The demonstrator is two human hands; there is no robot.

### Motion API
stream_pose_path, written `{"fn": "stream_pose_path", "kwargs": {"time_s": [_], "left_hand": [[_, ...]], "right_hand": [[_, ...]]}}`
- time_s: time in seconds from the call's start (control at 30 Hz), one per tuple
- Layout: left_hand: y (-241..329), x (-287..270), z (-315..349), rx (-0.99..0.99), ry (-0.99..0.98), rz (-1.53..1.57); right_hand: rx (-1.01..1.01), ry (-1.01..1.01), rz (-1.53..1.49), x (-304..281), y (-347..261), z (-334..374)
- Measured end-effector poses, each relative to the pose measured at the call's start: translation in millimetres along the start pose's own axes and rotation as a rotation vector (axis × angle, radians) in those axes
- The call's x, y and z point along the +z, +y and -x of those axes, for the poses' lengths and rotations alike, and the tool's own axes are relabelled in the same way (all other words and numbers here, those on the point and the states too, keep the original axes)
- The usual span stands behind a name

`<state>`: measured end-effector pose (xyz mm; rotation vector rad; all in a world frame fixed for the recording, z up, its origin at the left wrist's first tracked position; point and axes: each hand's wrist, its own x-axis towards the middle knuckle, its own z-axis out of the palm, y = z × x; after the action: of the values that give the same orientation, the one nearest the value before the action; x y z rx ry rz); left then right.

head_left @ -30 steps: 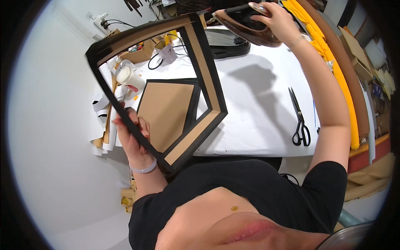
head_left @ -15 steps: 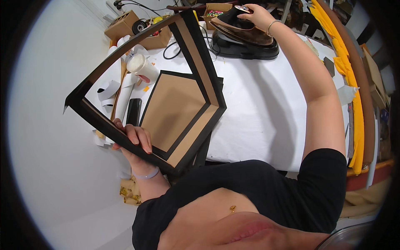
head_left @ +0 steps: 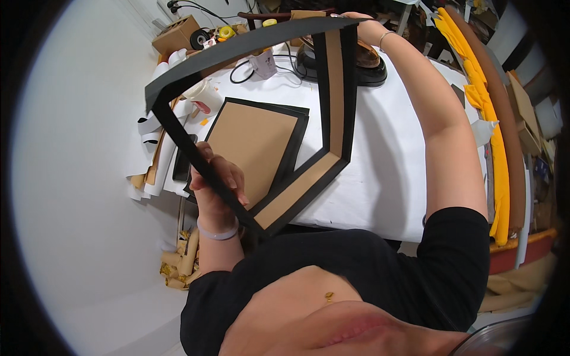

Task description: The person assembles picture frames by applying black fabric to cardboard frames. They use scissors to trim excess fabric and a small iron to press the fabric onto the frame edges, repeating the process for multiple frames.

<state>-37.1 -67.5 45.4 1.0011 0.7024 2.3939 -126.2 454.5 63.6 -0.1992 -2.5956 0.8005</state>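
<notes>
White sheeting is covering the table (head_left: 386,160), which is spreading out beneath both grips, and a pale wall (head_left: 71,166) is rising to the left of the left grip (head_left: 225,171). That left grip is grasping the frame (head_left: 335,95), black with tan strips, by its lower left side, and its fingers are showing through the opening. The frame is hanging tilted above the table, stretching from the left grip up and across to the right grip (head_left: 363,26), where one corner is overlapping the fingers. The right grip is resting at the iron (head_left: 368,55); with that corner in the way, I cannot tell whether it is clenched or released. Just below the right grip, the iron is showing above its black stand (head_left: 374,77), partly hidden by the frame.

Beyond the left grip and to its right, a tan board (head_left: 246,133) with a black border is lying on the table, and another dark edge is poking out beneath it. A phone (head_left: 181,163) is lying just left of the left grip, and a white cup (head_left: 205,98) is standing farther beyond. Well right of the right grip, yellow cloth (head_left: 487,115) is running alongside a brown roll (head_left: 512,160).
</notes>
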Motion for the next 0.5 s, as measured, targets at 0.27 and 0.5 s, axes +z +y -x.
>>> {"fn": "stream_pose_path", "kwargs": {"time_s": [0.27, 0.5], "left_hand": [[-15.3, 8.5, -4.7, -0.057, 0.009, -0.137], [-65.2, 23.4, -15.4, -0.152, 0.04, -0.166]], "right_hand": [[0.03, -0.129, 0.069, -3.4, -1.2, 4.1], [-0.264, -0.014, -0.25, -34.7, 92.4, 37.0]]}}
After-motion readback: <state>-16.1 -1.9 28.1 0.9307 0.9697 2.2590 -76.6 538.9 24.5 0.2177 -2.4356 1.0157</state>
